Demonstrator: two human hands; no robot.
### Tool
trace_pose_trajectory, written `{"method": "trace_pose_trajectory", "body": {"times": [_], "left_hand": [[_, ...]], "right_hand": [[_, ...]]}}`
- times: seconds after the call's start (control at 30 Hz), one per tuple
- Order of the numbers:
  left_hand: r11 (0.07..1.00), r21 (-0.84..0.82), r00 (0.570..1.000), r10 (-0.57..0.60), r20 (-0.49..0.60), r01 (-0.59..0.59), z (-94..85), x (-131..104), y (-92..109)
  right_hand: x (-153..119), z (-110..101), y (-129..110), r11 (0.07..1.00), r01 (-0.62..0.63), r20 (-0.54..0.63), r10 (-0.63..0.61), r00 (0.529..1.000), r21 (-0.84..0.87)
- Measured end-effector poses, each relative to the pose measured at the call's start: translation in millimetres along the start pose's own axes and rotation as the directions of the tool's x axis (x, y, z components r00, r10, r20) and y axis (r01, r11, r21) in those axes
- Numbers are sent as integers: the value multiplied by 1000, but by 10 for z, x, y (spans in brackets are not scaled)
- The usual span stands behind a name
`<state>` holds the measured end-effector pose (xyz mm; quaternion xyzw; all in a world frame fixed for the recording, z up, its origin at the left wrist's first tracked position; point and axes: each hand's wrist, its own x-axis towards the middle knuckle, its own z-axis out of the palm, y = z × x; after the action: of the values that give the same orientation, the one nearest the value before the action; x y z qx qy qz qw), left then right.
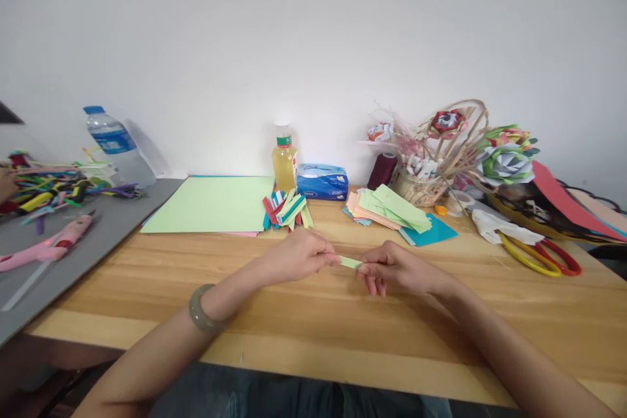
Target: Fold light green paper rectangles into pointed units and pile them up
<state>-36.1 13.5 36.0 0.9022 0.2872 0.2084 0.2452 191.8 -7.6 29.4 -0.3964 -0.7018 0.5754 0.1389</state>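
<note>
A narrow light green paper strip [349, 262] stretches between my two hands, above the wooden table [313, 326]. My left hand [298, 255] pinches its left end between thumb and fingers. At the other end, my right hand [394, 266] grips the strip with thumb and forefinger, the remaining fingers curled below. Just behind my left hand lies a pile of folded paper strips [289, 209] in red, blue, white and green. Beyond my right hand are stacked paper pieces [392, 208] in green, peach and yellow, with a blue sheet [434, 230] partly under them.
Large green sheets [210, 204] lie back left. A juice bottle [285, 160] and tissue pack [322, 181] stand by the wall. Scissors [539, 255], paper flowers [507, 160] and a thread spool [382, 171] are right. Leftward are a pink glue gun [53, 245], water bottle [115, 140] and another person's hand [6, 184].
</note>
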Motion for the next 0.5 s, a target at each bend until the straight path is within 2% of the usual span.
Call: {"method": "trace_pose_trajectory", "body": {"times": [0.1, 0.17, 0.2, 0.23, 0.27, 0.3, 0.33, 0.37, 0.4, 0.43, 0.47, 0.5], "left_hand": [[999, -50, 999, -1, 33, 2, -66, -2, -32], [994, -88, 998, -61, 4, 61, -152, -10, -129], [982, -118, 986, -154, -58, 147, -208, -14, -199], [959, -110, 949, -275, -153, 260, -270, -17, -276], [922, -67, 875, -383, -295, 381, -331, -21, -355], [860, -5, 764, -455, -457, 510, -386, -23, -431], [785, 69, 683, -487, -545, 615, -430, -25, -497], [709, 142, 641, -509, -575, 691, -462, -27, -552], [644, 206, 624, -532, -573, 737, -481, -29, -592], [597, 253, 622, -563, -544, 761, -490, -31, -620], [570, 281, 623, -592, -511, 772, -492, -34, -636], [562, 290, 625, -609, -488, 775, -491, -36, -646]], "right_hand": [[-38, -60, -16, 1000, 14, 5, -14, 1000, -9], [-80, -185, 38, 999, 10, -51, -12, 999, -33], [-102, -271, 85, 999, 4, -127, -11, 992, -51], [-120, -367, 142, 996, 4, -226, -24, 974, -90], [-135, -465, 204, 989, 7, -388, -65, 920, -148], [-145, -556, 268, 977, -12, -541, -107, 834, -211], [-149, -636, 328, 963, -54, -673, -145, 725, -265], [-148, -700, 382, 940, -124, -764, -175, 621, -317], [-144, -746, 429, 907, -196, -809, -215, 547, -373], [-137, -777, 468, 866, -266, -832, -256, 492, -424], [-130, -796, 501, 819, -321, -834, -303, 462, -476], [-121, -806, 530, 769, -358, -819, -354, 451, -529]]}}
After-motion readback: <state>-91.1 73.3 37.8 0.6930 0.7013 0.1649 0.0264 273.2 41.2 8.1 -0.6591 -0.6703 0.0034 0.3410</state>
